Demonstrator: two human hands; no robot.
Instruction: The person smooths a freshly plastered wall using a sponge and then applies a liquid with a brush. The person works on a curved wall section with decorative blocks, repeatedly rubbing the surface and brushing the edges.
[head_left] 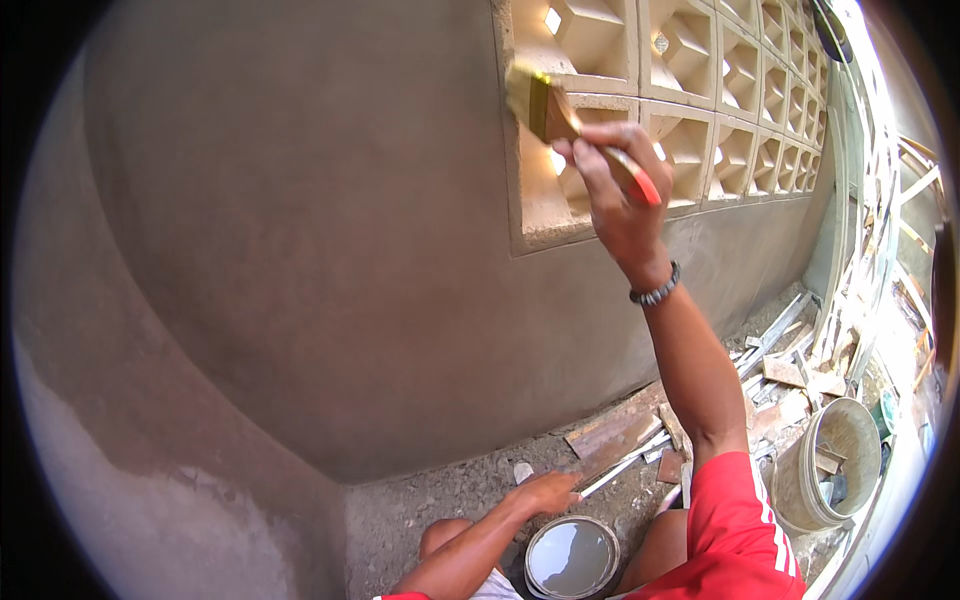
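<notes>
My right hand (pixel 615 180) is raised and closed around the wooden handle of a wide paintbrush (pixel 560 110) with a red handle end. The bristles meet the pale edge of the breeze-block opening (pixel 538 238), beside the smooth grey wall (pixel 300 240). Down low, my left hand (pixel 548 492) hovers just above and behind an open round can (pixel 528 562), its fingers loosely stretched out with nothing visible in them. Pale, shiny liquid (pixel 575 558) fills part of the can, which stands between my knees.
At right, a dirty bucket (pixel 795 490) holds scraps. Broken tiles and boards (pixel 625 430) litter the ground along the wall's foot. Long strips of wood or metal (pixel 855 230) lean at the far right. A second wall (pixel 200 480) closes in on the left.
</notes>
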